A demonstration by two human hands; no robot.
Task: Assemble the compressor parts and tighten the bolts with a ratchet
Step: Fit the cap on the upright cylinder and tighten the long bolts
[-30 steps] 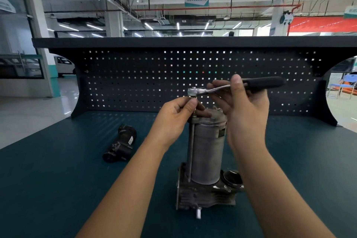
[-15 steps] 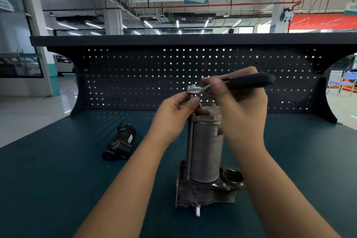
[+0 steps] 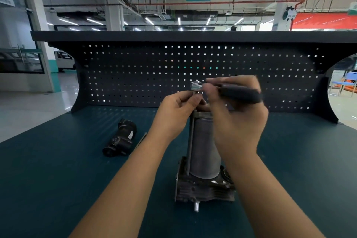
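From the head camera, the right hand [image 3: 238,121] is clenched around the black handle of the ratchet [image 3: 231,92], whose blurred metal head seems to sit on a bolt just above the left hand [image 3: 174,115]. The left hand's fingers pinch the top of the upright compressor [image 3: 204,152], directly below the ratchet. Left of both hands, a black part [image 3: 120,138] lies on the dark teal workbench [image 3: 58,179]. Beyond the grip rises a perforated back panel [image 3: 135,75], with a bright workshop hall behind.
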